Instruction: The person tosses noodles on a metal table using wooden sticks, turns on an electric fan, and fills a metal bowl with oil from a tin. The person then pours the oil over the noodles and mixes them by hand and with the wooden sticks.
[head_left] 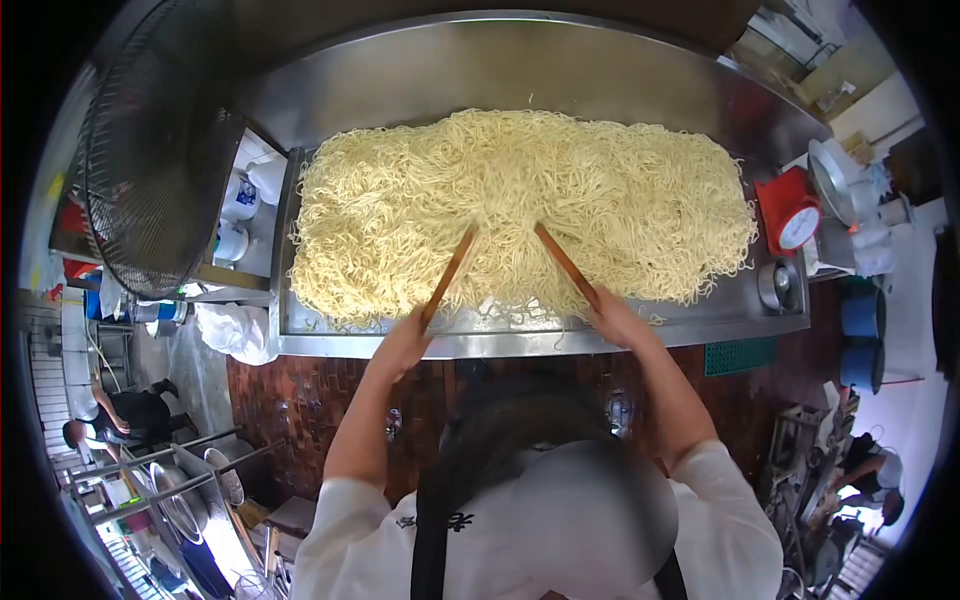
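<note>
A broad heap of pale yellow noodles point(640, 200) covers most of a steel table point(480, 347) with raised edges. My left hand point(403, 343) is closed around a long wooden stick point(450, 273), whose far end runs into the noodles. Another wooden stick point(567, 262) is gripped by my right hand point(618, 318), its tip likewise buried in the heap. The two sticks lean toward each other, their tips a short gap apart near the middle of the pile. Some loose strands lie along the table's near edge.
A large wire-guarded fan point(140, 150) stands at the left. On the right are a red dial scale point(790, 212) and a small metal bowl point(775, 285). A white plastic bag point(235, 330) sits by the table's left corner. Two other people are farther back, one on each side.
</note>
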